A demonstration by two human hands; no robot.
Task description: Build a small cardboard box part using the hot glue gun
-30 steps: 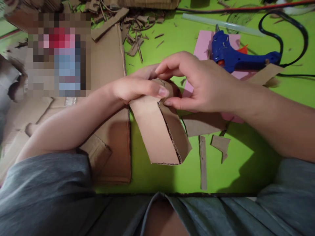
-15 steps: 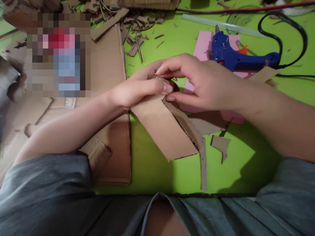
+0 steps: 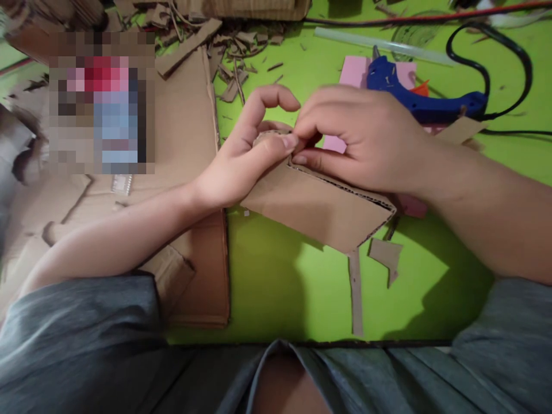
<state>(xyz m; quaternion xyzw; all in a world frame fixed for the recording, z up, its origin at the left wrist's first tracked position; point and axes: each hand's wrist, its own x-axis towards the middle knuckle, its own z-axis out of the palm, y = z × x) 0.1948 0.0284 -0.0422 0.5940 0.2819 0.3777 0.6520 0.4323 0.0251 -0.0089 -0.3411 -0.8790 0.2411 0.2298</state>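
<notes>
While its face looks smooth, the cardboard piece (image 3: 319,210) bares corrugated edges.

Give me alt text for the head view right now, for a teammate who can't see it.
A person's left hand and right hand together hold a folded cardboard piece near one corner, over a green table. Beyond the right hand, a blue glue gun lies partly over a pink sheet, and cardboard scraps are strewn about.
</notes>
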